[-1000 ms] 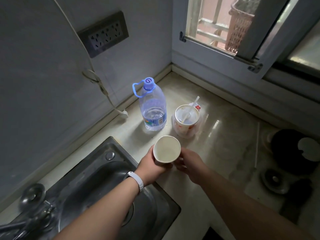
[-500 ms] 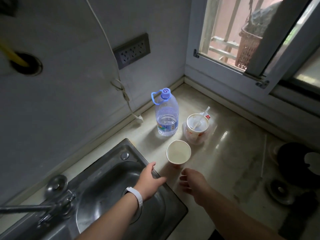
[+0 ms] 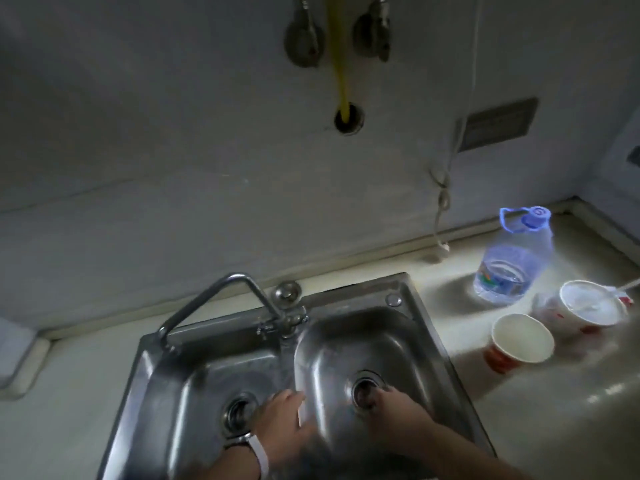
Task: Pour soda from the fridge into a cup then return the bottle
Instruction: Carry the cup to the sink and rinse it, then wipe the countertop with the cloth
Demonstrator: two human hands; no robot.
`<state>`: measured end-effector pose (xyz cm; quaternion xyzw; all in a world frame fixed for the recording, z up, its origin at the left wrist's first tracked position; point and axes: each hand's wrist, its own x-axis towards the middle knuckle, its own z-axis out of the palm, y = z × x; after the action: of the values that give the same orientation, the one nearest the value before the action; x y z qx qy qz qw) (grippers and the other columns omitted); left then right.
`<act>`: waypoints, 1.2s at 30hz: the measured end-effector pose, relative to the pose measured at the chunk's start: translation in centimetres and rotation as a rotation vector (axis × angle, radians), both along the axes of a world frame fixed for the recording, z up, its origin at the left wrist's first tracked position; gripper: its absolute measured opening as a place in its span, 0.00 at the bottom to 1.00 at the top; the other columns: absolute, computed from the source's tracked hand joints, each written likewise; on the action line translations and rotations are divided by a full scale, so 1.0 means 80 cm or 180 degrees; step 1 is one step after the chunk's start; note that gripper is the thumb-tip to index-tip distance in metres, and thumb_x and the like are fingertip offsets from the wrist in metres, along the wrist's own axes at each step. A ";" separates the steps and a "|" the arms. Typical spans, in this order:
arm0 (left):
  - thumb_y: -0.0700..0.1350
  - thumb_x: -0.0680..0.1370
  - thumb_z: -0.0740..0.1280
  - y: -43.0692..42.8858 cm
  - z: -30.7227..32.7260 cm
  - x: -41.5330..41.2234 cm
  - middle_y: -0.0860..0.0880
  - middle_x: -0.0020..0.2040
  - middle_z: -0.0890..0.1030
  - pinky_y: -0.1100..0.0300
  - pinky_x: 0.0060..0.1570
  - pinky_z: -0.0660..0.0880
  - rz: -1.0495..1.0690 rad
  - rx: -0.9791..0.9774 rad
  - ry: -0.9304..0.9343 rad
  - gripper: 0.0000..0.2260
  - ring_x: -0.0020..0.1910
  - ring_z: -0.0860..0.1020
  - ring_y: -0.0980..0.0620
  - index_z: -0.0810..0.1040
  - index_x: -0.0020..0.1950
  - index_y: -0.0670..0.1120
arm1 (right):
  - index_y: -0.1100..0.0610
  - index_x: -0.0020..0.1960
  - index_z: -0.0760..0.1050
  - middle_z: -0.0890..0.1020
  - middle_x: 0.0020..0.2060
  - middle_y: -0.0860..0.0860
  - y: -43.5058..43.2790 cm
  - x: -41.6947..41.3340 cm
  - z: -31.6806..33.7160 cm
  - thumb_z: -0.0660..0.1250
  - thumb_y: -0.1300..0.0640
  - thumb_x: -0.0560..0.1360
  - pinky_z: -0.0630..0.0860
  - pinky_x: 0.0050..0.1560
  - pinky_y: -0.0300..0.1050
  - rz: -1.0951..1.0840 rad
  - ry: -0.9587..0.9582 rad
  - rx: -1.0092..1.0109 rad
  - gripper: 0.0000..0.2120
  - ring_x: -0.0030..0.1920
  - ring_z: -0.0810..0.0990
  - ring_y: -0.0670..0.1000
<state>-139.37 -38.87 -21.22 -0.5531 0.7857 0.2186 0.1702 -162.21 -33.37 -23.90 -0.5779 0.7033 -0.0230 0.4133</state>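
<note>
Paper cup (image 3: 519,344) is seen standing on the worktop (image 3: 554,393), just right of the sink (image 3: 346,289) and well apart from both hands. The left hand (image 3: 284,417) is held over the divider between the basins, fingers relaxed and gripping nothing. The right hand (image 3: 394,414) is held over the right basin, fingers loosely bent, nothing pinched. A water bottle (image 3: 509,261) and a white-topped tub (image 3: 588,308) are set behind the cup.

No legible text anywhere. Clear plastic water bottle with blue cap (image 3: 509,268): colourful label blurred, unreadable; pale swirl mark on cap, no clear character. White paper cup with red print (image 3: 502,358): markings smeared. White-and-red paper bowl (image 3: 588,303): red marks unreadable.
</note>
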 end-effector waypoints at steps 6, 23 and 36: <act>0.69 0.70 0.59 0.045 0.000 0.135 0.52 0.70 0.71 0.57 0.67 0.68 0.0683 0.0034 -0.0023 0.32 0.70 0.70 0.50 0.69 0.70 0.56 | 0.54 0.64 0.72 0.74 0.64 0.55 -0.001 0.100 0.013 0.58 0.45 0.73 0.71 0.63 0.47 0.0844 0.0346 0.0266 0.23 0.65 0.74 0.56; 0.68 0.74 0.51 0.194 0.051 0.526 0.55 0.71 0.69 0.55 0.64 0.69 0.1343 -0.0707 0.0296 0.30 0.69 0.68 0.52 0.66 0.72 0.57 | 0.59 0.50 0.82 0.83 0.44 0.59 0.053 0.490 0.137 0.70 0.56 0.73 0.70 0.38 0.45 0.2402 0.0686 -0.0444 0.09 0.44 0.80 0.56; 0.66 0.75 0.49 0.372 0.102 0.777 0.52 0.69 0.71 0.54 0.61 0.71 0.2606 -0.1201 0.0078 0.30 0.67 0.69 0.49 0.69 0.70 0.54 | 0.50 0.71 0.68 0.72 0.66 0.48 0.089 0.811 0.157 0.53 0.44 0.81 0.68 0.64 0.48 0.3573 0.0656 -0.1576 0.21 0.66 0.70 0.51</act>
<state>-77.23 -9.10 -13.05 -0.8370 0.5303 0.1273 -0.0435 -97.36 -26.25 -11.31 -0.9375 0.3023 0.0912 0.1461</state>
